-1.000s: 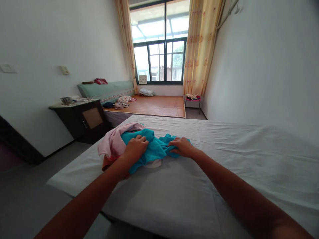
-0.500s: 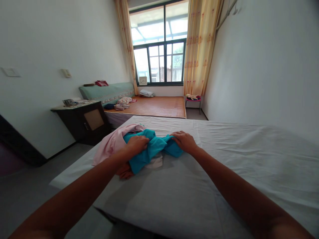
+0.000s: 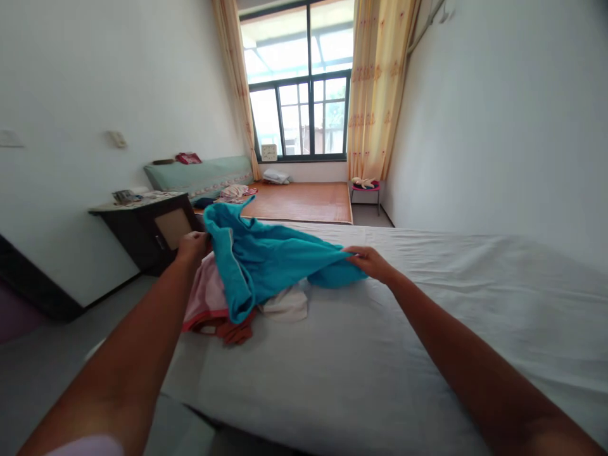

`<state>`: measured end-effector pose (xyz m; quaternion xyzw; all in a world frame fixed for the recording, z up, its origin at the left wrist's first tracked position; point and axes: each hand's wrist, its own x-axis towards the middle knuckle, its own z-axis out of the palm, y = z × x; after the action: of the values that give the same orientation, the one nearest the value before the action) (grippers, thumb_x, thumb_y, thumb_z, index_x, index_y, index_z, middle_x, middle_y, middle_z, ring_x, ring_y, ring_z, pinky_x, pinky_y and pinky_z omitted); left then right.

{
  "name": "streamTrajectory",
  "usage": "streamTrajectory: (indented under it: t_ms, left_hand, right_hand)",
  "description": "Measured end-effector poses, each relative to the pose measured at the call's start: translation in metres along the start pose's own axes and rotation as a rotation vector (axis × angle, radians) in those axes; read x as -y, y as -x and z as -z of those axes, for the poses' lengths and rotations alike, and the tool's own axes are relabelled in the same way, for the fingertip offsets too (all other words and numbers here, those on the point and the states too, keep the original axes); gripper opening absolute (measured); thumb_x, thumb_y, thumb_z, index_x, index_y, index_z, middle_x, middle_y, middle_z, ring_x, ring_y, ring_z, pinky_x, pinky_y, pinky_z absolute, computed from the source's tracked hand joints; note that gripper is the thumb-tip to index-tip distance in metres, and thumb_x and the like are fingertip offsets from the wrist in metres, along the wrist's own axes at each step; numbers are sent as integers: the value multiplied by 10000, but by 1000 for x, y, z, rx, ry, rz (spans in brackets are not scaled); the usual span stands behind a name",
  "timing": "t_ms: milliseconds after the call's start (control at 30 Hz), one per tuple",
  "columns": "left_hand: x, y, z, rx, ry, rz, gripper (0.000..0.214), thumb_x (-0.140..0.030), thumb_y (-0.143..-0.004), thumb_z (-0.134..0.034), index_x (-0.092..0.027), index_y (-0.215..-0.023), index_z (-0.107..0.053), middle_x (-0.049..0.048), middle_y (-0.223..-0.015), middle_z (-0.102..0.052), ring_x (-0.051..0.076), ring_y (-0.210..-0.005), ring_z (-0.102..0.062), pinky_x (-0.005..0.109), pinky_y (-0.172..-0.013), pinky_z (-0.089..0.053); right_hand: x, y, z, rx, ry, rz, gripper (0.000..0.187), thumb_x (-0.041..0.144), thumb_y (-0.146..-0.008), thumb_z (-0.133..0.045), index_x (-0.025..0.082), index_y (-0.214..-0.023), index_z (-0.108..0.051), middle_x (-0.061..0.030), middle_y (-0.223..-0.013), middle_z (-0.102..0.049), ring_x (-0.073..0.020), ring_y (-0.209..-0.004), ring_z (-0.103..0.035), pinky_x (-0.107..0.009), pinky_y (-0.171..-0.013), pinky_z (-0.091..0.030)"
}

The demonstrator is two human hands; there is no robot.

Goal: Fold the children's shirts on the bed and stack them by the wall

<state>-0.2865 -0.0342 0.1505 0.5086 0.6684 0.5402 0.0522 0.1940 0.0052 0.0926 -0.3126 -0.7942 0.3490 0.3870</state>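
Observation:
A turquoise garment (image 3: pixel 275 253) with a pale line of trim or zip is stretched between my hands over the bed. My left hand (image 3: pixel 194 246) is closed on its left end, which is raised. At the right end, my right hand (image 3: pixel 369 261) pinches the cloth between thumb and fingers, close above the sheet. Whether it is a shirt or trousers, I cannot tell. Beneath its left part lie a pink garment (image 3: pixel 208 292), a rust-red piece of clothing (image 3: pixel 236 330) and an off-white cloth (image 3: pixel 288 305), all partly covered.
The bed's grey-white sheet (image 3: pixel 342 361) spreads under the clothes and off to the right. Behind stands another bed with a brown mat (image 3: pixel 304 201) and some clothes (image 3: pixel 234 192). A dark cabinet (image 3: pixel 142 221) is at the left, and a small pink stool (image 3: pixel 365 187) near the curtain.
My left hand has moved left and up, lifting and spreading the bunched turquoise garment. My right hand has shifted slightly right with its end. More of the rust-red and off-white cloth shows.

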Motion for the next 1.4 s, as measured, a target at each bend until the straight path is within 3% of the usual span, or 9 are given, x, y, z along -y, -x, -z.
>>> streamTrajectory:
  t_ms: [67, 167, 367, 500, 733, 833, 967, 1200, 1400]
  left_hand:
    - [13, 6, 5, -38, 3, 102, 99, -233, -791, -499, -155, -754, -450, -19, -579, -532, 113, -495, -544, 257, -489, -460]
    - [7, 16, 6, -98, 26, 124, 170, -187, -772, -511, -143, -936, -512, 38, -819, -628, 127, -616, -624, 248, -542, -496]
    - [-81, 71, -38, 100, -24, -326, 265, -277, -856, -447, -166, -1019, -623, 55, -914, -691, 156, -739, -668, 242, -610, -521]
    - [-122, 125, -60, 229, -137, -648, 244, -252, -895, -442, -203, -1010, -652, 41, -940, -699, 157, -844, -660, 243, -678, -517]
    - [-102, 198, -92, 721, -418, -1062, 260, -179, -899, -457, -236, -1048, -662, 53, -1070, -683, 165, -1004, -620, 284, -858, -480]
    - [-79, 208, -112, 763, -540, -1067, 312, -305, -885, -529, -269, -1180, -624, 71, -1277, -600, 245, -1242, -489, 441, -1051, -357]
    - [-55, 180, -118, 629, -749, -940, 290, -241, -829, -582, -275, -1106, -663, 93, -1358, -543, 319, -1347, -363, 604, -1103, -169]
    - [-23, 102, -75, 524, -993, -456, 399, -139, -684, -621, -308, -1042, -668, 102, -1483, -384, 467, -1370, -222, 821, -901, -133]
    - [1, 109, -55, 644, -978, -535, 483, -154, -670, -590, -337, -1111, -660, 88, -1462, -428, 411, -1359, -292, 743, -990, -150]
  right_hand:
    - [2, 8, 0, 262, -76, -41, 486, 595, -763, -605, 156, -930, -729, -44, -839, -716, -193, -804, -650, -289, -701, -517]
    - [7, 4, -8, 266, -50, -72, 503, 606, -825, -534, 159, -961, -719, -74, -871, -720, -196, -819, -662, -287, -674, -526]
    - [17, -15, -92, 259, 237, 119, 461, 516, -807, -625, 244, -1178, -612, -67, -1139, -661, -212, -994, -625, -315, -832, -491]
    - [18, -21, -113, 62, 292, 131, 284, 480, -866, -545, 217, -911, -645, -25, -832, -676, -198, -797, -616, -303, -760, -474]
    - [20, -30, 81, -999, 53, -7, 327, 465, -924, -300, 259, -675, -350, -4, -692, -502, -167, -717, -476, -321, -701, -428]
    - [21, -1, 146, -1551, 127, 5, 351, 491, -895, -363, 297, -611, -293, -30, -665, -511, -200, -690, -498, -389, -710, -431]
    - [16, 43, 151, -1293, 325, 36, 354, 584, -855, -447, 297, -650, -481, -44, -685, -558, -253, -729, -565, -442, -705, -463]
    - [-29, 96, 118, -745, 388, -105, 326, 553, -840, -502, 265, -831, -655, -39, -765, -661, -253, -743, -606, -409, -733, -497]
    - [-55, 121, 91, -374, 436, -124, 323, 496, -836, -539, 245, -987, -677, -65, -944, -715, -286, -879, -649, -440, -838, -499]
